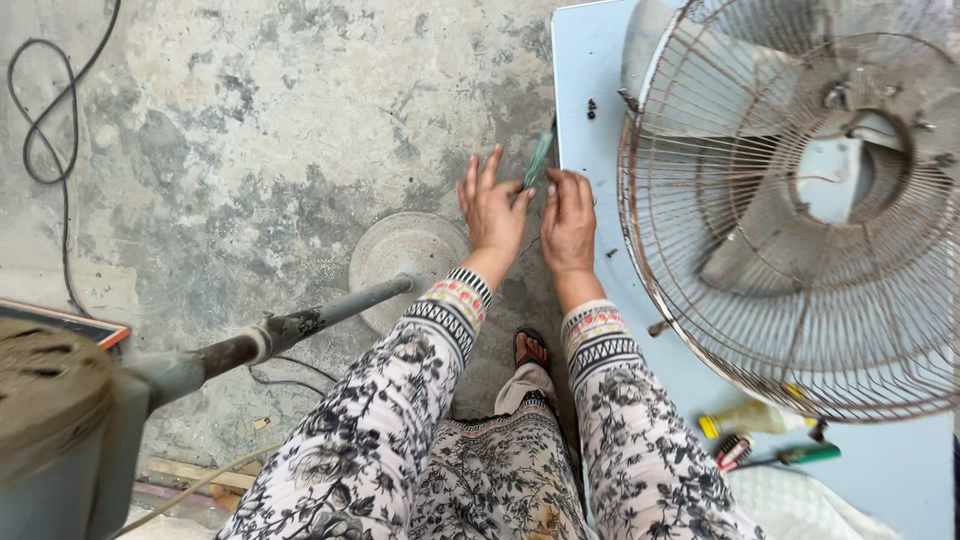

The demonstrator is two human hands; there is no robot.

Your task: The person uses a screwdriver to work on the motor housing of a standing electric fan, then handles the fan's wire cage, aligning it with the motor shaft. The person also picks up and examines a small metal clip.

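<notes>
While the left hand (492,208) spreads its fingers apart, its thumb and forefinger pinch a green-handled screwdriver (540,156) that points away past the fingertips. Just beside it, the right hand (568,220) lies flat with fingers together on the edge of a pale blue board (585,90) (small dark screws (591,108) lie beyond its fingertips). A rusty fan cage (800,210) rests to the right.
</notes>
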